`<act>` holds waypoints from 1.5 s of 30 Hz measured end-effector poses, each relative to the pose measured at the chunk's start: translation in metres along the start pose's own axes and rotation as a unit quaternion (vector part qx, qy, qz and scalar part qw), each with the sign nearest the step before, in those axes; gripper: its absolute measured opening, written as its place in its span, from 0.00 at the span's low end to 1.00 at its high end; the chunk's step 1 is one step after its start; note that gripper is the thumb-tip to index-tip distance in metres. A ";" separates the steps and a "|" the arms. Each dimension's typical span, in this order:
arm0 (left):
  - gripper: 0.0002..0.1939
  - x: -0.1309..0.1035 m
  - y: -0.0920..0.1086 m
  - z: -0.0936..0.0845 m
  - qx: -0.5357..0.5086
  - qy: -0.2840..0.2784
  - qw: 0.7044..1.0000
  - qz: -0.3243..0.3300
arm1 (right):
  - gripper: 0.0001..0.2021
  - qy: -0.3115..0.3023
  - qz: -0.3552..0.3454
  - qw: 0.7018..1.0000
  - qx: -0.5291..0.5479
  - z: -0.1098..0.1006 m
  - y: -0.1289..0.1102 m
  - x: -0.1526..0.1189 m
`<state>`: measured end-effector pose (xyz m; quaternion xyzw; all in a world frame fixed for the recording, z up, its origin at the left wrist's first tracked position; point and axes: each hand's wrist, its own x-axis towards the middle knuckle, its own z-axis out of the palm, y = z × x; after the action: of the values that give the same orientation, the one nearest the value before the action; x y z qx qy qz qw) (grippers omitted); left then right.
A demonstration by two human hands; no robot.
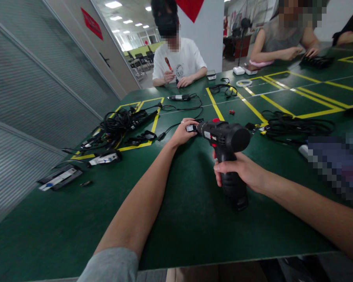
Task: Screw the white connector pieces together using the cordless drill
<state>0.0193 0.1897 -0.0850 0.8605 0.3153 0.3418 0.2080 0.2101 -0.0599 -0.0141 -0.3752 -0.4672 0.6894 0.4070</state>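
My right hand [232, 170] is wrapped round the grip of a black cordless drill [223, 135] with red and grey details. The drill lies nearly level, its chuck pointing away from me and to the left. My left hand [184, 132] holds a small black device with a white label [191, 128] down on the green table. At that device the drill's front end meets or nearly meets it; the bit's tip is hidden, so contact cannot be told. A black cable [169, 130] runs beside my left hand.
Tangled black cables [117, 121] and black parts lie left, with two flat black-and-white pieces [60, 178] nearer me. More cables [294, 125] lie right. Across the green table [176, 227], a person [179, 58] holds an orange-black screwdriver [168, 63]. Another person [282, 43] works at back right.
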 end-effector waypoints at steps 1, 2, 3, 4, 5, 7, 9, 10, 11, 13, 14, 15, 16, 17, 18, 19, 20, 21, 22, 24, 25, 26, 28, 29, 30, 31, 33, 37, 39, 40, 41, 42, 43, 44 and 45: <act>0.20 0.000 0.000 0.000 0.000 0.000 1.000 0.001 | 0.11 0.000 -0.001 1.000 0.001 0.000 0.000 0.000; 0.20 0.000 0.000 0.000 -0.001 0.001 1.000 0.002 | 0.11 0.000 -0.003 1.000 0.002 0.000 0.001 0.000; 0.20 0.000 0.001 0.000 -0.001 0.002 1.000 0.003 | 0.11 0.001 -0.004 1.000 0.001 0.000 0.001 0.000; 0.20 -0.001 0.002 0.000 -0.002 0.001 1.000 0.003 | 0.10 0.002 -0.005 1.000 -0.001 0.000 0.001 0.000; 0.20 -0.001 0.002 -0.001 -0.003 0.000 1.000 0.003 | 0.10 0.002 -0.005 1.000 -0.003 0.000 0.001 0.000; 0.20 -0.001 0.003 -0.001 -0.003 0.000 1.000 0.001 | 0.10 0.003 -0.006 1.000 -0.005 0.000 0.000 0.000; 0.20 -0.001 0.003 -0.001 -0.002 0.001 1.000 0.000 | 0.10 0.002 -0.007 1.000 -0.005 0.000 0.000 0.000; 0.20 -0.001 0.003 0.000 -0.002 0.002 1.000 0.000 | 0.10 0.002 -0.008 1.000 -0.005 0.000 0.000 0.000; 0.20 -0.001 0.003 0.000 -0.003 0.002 1.000 0.000 | 0.10 0.002 -0.009 1.000 -0.005 0.000 0.000 0.000; 0.20 0.000 0.003 0.000 -0.007 0.004 1.000 0.000 | 0.09 0.001 -0.009 1.000 -0.007 0.000 0.000 0.000; 0.20 0.000 0.003 0.000 -0.009 0.004 1.000 -0.002 | 0.09 0.000 -0.008 1.000 -0.007 0.000 0.000 0.000; 0.21 0.000 0.003 0.000 -0.011 0.004 1.000 -0.004 | 0.09 -0.002 -0.007 1.000 -0.007 0.000 0.000 0.000; 0.21 0.000 0.003 0.000 -0.012 0.004 1.000 -0.005 | 0.09 -0.004 -0.006 1.000 -0.007 -0.001 0.000 0.000; 0.21 0.000 0.004 0.000 -0.013 0.004 1.000 -0.006 | 0.09 -0.005 -0.006 1.000 -0.006 -0.001 0.000 0.000; 0.21 0.000 0.004 0.000 -0.014 0.004 1.000 -0.006 | 0.09 -0.006 -0.007 1.000 -0.005 -0.001 0.000 0.000; 0.20 0.000 0.004 0.000 -0.014 0.004 1.000 -0.005 | 0.09 -0.006 -0.008 1.000 -0.004 -0.001 0.000 0.000; 0.20 0.000 0.004 0.000 -0.015 0.005 1.000 -0.004 | 0.09 -0.005 -0.008 1.000 -0.004 -0.001 0.000 0.000; 0.20 0.000 0.004 0.000 -0.016 0.005 1.000 -0.004 | 0.09 -0.005 -0.008 1.000 -0.005 -0.002 0.000 0.000; 0.20 0.000 0.003 0.001 -0.016 0.006 1.000 -0.004 | 0.09 -0.004 -0.007 1.000 -0.005 -0.002 0.001 0.000; 0.20 0.000 0.003 0.001 -0.016 0.007 1.000 -0.004 | 0.09 -0.005 -0.007 1.000 -0.007 -0.002 0.001 0.001; 0.20 0.000 0.002 0.002 -0.016 0.008 1.000 -0.005 | 0.09 -0.005 -0.008 1.000 -0.007 -0.002 0.002 0.001; 0.20 0.000 0.002 0.002 -0.015 0.009 1.000 -0.004 | 0.09 -0.005 -0.010 1.000 -0.007 -0.003 0.002 0.001; 0.20 0.000 0.001 0.002 -0.014 0.010 1.000 -0.003 | 0.09 -0.005 -0.011 1.000 -0.005 -0.003 0.002 0.001; 0.20 0.000 0.001 0.002 -0.013 0.010 1.000 -0.002 | 0.09 -0.005 -0.010 1.000 -0.004 -0.003 0.002 0.001; 0.20 0.000 0.001 0.002 -0.011 0.010 1.000 -0.001 | 0.09 -0.006 -0.010 1.000 -0.004 -0.003 0.002 0.001; 0.20 0.001 0.002 0.002 -0.010 0.010 1.000 0.000 | 0.09 -0.007 -0.010 1.000 -0.004 -0.003 0.002 0.001; 0.20 0.000 0.002 0.002 -0.007 0.010 1.000 0.000 | 0.09 -0.007 -0.011 1.000 -0.004 -0.003 0.002 0.001; 0.20 0.000 0.001 0.002 -0.008 0.008 1.000 -0.004 | 0.09 -0.005 -0.010 1.000 -0.002 -0.002 0.002 0.001; 0.20 0.000 0.000 0.002 -0.011 0.007 1.000 -0.001 | 0.09 -0.005 -0.010 1.000 -0.001 -0.002 0.002 0.001; 0.20 0.000 -0.001 0.002 -0.012 0.008 1.000 0.002 | 0.09 -0.004 -0.010 1.000 -0.001 -0.001 0.002 0.001; 0.20 0.000 -0.001 0.002 -0.011 0.009 1.000 0.005 | 0.09 -0.002 -0.010 1.000 -0.001 -0.001 0.001 0.001; 0.20 0.000 -0.001 0.002 -0.009 0.010 1.000 0.006 | 0.09 -0.001 -0.010 1.000 -0.002 -0.001 0.001 0.001; 0.20 0.000 -0.001 0.002 -0.007 0.010 1.000 0.006 | 0.09 0.000 -0.010 1.000 -0.004 -0.001 0.001 0.001; 0.20 0.000 -0.001 0.002 -0.006 0.010 1.000 0.004 | 0.09 -0.001 -0.010 1.000 -0.005 -0.001 0.001 0.001; 0.20 0.000 0.000 0.002 -0.005 0.010 1.000 0.001 | 0.09 -0.001 -0.010 1.000 -0.005 -0.002 0.002 0.001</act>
<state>0.0207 0.1897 -0.0866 0.8562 0.3146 0.3525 0.2091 0.2110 -0.0591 -0.0162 -0.3714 -0.4749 0.6835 0.4116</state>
